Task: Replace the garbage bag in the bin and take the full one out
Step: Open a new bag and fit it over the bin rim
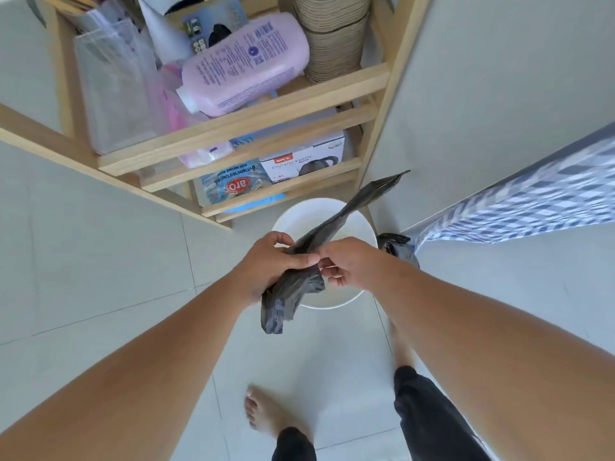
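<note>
A folded black garbage bag hangs between both hands above a round white bin that stands on the floor with no liner in it. My left hand grips the bag's bunched middle. My right hand pinches its edge just beside the left thumb. One narrow end of the bag sticks up and to the right over the bin; the other end droops below my left hand. A tied, full black bag sits on the floor right of the bin, partly hidden behind my right forearm.
A wooden shelf unit stands just behind the bin, holding a pink bottle, a kettle box and packets. A blue checked cloth hangs at the right. My bare feet are on the pale tiled floor.
</note>
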Available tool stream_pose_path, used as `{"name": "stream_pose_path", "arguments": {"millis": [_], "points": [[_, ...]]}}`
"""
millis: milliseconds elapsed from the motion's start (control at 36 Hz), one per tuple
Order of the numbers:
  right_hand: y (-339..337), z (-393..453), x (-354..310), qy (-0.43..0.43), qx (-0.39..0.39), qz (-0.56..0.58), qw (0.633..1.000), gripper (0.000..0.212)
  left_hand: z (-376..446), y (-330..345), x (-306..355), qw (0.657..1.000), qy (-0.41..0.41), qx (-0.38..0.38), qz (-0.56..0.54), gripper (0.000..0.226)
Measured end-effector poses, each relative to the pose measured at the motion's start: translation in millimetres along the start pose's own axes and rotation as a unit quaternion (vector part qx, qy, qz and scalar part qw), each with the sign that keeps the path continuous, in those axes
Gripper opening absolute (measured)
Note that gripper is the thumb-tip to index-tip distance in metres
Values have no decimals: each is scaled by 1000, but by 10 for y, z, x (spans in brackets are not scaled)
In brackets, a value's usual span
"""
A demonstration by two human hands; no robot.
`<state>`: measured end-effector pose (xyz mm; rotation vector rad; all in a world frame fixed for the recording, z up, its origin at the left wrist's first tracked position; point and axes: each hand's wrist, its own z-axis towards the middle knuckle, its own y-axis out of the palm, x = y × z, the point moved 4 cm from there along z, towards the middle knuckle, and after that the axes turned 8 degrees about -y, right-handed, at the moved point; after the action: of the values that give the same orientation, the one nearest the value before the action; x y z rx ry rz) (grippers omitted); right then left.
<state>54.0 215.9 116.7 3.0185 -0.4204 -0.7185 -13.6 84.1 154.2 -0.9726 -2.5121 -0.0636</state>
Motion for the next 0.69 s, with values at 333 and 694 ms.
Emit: {"name": "stream_pose_path", "arguments": {"millis": [333, 694], "points": [[-567, 88, -52, -59, 128, 165, 976, 18, 131, -540, -59, 982, -24, 182, -39, 20], [-858, -100, -504, -176, 67, 421, 887, 27, 32, -601, -93, 992, -19, 82, -97, 24]]}}
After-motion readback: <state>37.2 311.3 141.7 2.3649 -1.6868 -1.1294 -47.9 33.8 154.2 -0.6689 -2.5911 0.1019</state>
